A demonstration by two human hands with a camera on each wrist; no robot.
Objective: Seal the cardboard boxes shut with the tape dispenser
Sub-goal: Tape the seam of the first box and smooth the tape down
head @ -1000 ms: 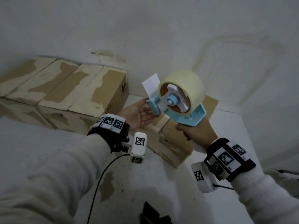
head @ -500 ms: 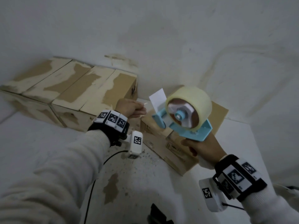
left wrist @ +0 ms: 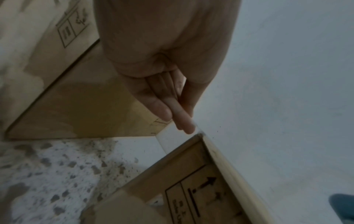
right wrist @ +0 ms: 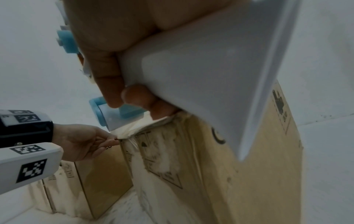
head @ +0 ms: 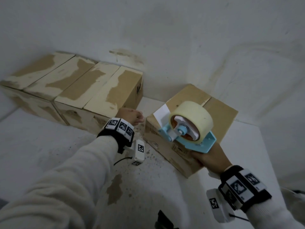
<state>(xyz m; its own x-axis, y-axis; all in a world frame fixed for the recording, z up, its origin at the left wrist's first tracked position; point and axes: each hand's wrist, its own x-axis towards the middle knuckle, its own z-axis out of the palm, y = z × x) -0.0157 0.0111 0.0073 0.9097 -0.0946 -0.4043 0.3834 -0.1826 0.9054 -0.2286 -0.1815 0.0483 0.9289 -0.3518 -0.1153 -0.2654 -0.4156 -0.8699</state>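
Observation:
My right hand [head: 209, 157] grips the handle of a light-blue tape dispenser [head: 198, 145] carrying a wide roll of clear tape [head: 193, 119]. It holds the dispenser just over the near-left top edge of a small cardboard box [head: 221, 116] on the floor. In the right wrist view my left hand [right wrist: 84, 142] pinches the loose tape end [right wrist: 126, 130] against the upper corner of the box [right wrist: 249, 166]; a short clear strip runs from there to the dispenser's roller. In the head view my left hand [head: 130, 115] sits curled beside that corner.
A row of several larger cardboard boxes [head: 74, 83] with torn, pale tops stands against the wall on the left, close to my left hand. The white floor [head: 49, 146] has dark specks and a brown stain [head: 114, 189]. A dark object [head: 163, 220] lies at the bottom edge.
My left hand went from open-palmed under the dispenser to curled, and now pinches the tape at the box corner. My right hand has lowered the dispenser onto the box's near edge.

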